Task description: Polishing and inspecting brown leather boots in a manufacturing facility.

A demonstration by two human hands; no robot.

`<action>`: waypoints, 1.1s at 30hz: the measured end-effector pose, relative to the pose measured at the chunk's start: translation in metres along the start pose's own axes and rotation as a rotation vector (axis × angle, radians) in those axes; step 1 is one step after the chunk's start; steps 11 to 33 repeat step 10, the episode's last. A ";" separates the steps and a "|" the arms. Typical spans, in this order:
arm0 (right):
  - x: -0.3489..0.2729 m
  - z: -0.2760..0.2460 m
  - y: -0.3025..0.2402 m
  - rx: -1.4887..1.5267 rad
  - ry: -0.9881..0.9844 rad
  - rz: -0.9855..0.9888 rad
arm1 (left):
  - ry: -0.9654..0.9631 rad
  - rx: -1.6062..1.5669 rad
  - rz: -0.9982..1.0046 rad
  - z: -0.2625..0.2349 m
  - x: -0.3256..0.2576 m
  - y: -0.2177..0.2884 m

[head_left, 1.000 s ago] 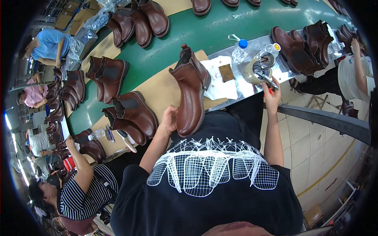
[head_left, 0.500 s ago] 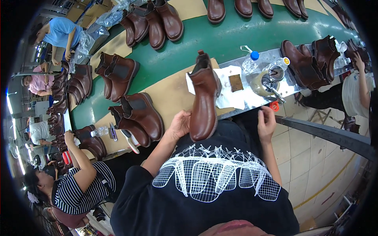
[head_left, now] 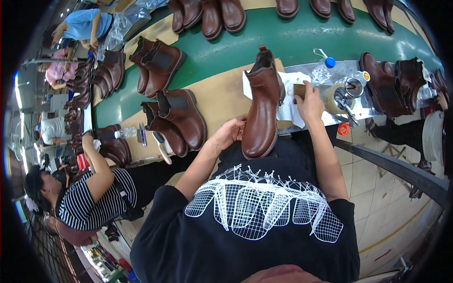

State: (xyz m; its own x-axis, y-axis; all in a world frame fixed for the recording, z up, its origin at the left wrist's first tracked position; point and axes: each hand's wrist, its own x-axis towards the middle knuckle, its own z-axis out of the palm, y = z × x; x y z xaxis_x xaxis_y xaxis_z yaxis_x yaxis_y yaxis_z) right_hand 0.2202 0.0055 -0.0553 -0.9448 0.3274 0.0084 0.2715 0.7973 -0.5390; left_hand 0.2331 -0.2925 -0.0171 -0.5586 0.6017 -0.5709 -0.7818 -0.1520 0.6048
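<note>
A brown leather ankle boot (head_left: 262, 113) leans at the table's near edge, its toe toward me and its pull tab at the far end. My left hand (head_left: 230, 134) grips it from the left side; some of its fingers are hidden by the boot. To the right, my right hand (head_left: 312, 106) has its thumb and fingers closed at the edge of a small square brown pad (head_left: 298, 88). White paper (head_left: 289, 111) lies beneath the pad and partly behind the boot.
Brown boots (head_left: 181, 118) stand to my left, others (head_left: 389, 89) to the right. Beyond the pad are a blue-capped bottle (head_left: 325, 70), a metal cup (head_left: 354, 87) and a jar (head_left: 334, 96). A green bench (head_left: 264, 35) runs behind. A striped-shirted co-worker (head_left: 94, 198) works at left.
My right hand has moved from beside the table edge up and left onto the brown pad. The view has shifted, and my left hand still holds the boot.
</note>
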 end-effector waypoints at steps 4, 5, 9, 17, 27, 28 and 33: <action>0.004 -0.003 -0.005 0.028 0.143 -0.009 | 0.034 0.202 0.003 -0.005 -0.003 0.010; 0.006 -0.008 -0.006 0.139 0.055 0.055 | 0.045 0.280 -0.030 -0.005 -0.003 0.014; 0.007 -0.010 0.006 0.526 0.067 0.037 | 0.232 0.626 0.157 -0.006 0.000 0.035; 0.009 -0.010 0.010 0.672 0.036 0.019 | 0.303 0.700 0.272 -0.010 0.000 0.040; 0.009 -0.010 0.010 0.672 0.036 0.019 | 0.303 0.700 0.272 -0.010 0.000 0.040; 0.009 -0.010 0.010 0.672 0.036 0.019 | 0.303 0.700 0.272 -0.010 0.000 0.040; 0.009 -0.010 0.010 0.672 0.036 0.019 | 0.303 0.700 0.272 -0.010 0.000 0.040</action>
